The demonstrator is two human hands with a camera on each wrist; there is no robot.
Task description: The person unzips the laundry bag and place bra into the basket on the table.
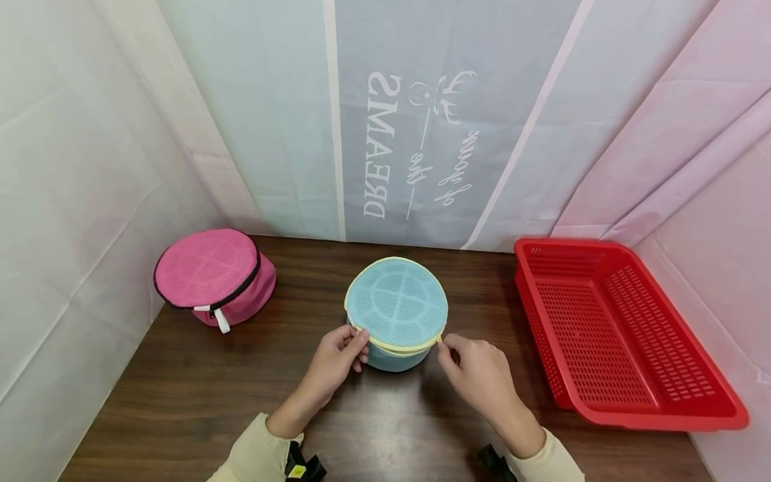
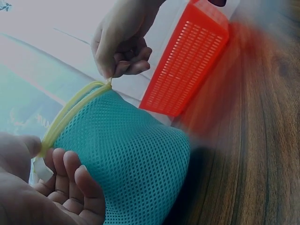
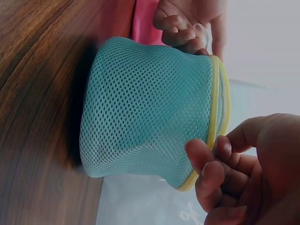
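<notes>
A round blue mesh laundry bag point(image 1: 397, 301) with a yellow zipper rim stands upright on the table. My left hand point(image 1: 335, 355) pinches the rim at its front left, beside a white tag point(image 2: 42, 169). At the front right, my right hand point(image 1: 478, 371) pinches the end of the zipper, probably by its pull, which the fingertips mostly cover. Between the hands, the two yellow zipper edges point(image 3: 219, 101) stand slightly apart. The bag's mesh side point(image 2: 126, 145) is a little creased.
A pink mesh laundry bag point(image 1: 207, 268) with black trim and a white tag stands at the left of the brown table point(image 1: 301, 281). To the right lies a red plastic basket point(image 1: 602, 341) with slotted walls. Printed curtains point(image 1: 421, 40) hang behind and at both sides.
</notes>
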